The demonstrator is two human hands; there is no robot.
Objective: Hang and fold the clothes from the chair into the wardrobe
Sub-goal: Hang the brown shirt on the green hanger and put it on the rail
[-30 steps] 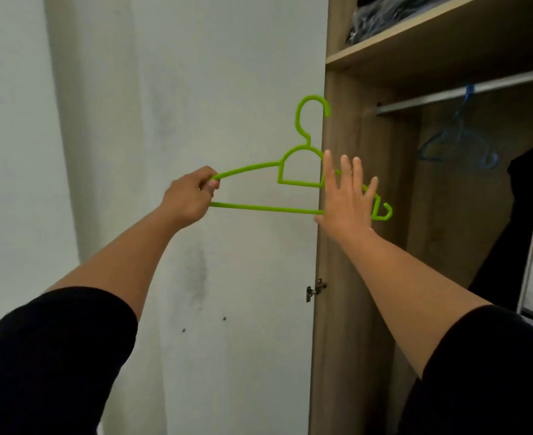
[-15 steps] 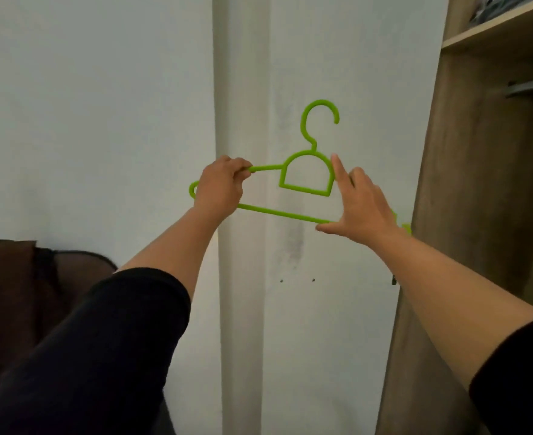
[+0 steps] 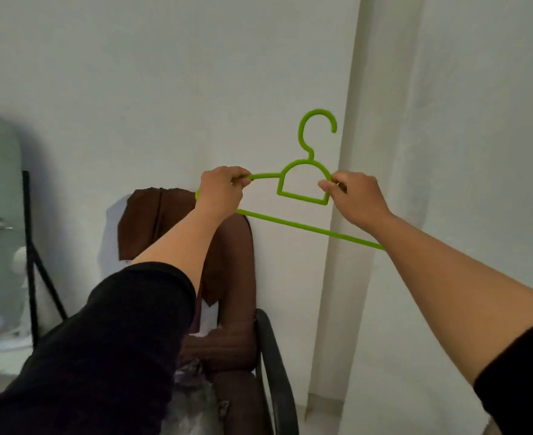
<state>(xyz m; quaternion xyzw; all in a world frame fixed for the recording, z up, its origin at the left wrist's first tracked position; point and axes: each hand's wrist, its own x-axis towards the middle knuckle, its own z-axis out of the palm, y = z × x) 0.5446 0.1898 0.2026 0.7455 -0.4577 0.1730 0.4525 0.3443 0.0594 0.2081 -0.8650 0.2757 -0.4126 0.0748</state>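
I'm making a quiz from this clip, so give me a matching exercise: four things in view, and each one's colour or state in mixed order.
Things:
1. hanger
2. left hand
3. chair
4. sleeve

States:
a. black, covers the upper arm
b. brown, stands against the wall
c. green, held up with hook on top
d. grips the hanger's shoulder bar

Pairs: 1-c, 2-d, 3-b, 4-a

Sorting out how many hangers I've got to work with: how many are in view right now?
1. The green hanger is held up before the wall, left hand on one shoulder, right hand on the other. Any others are out of frame.
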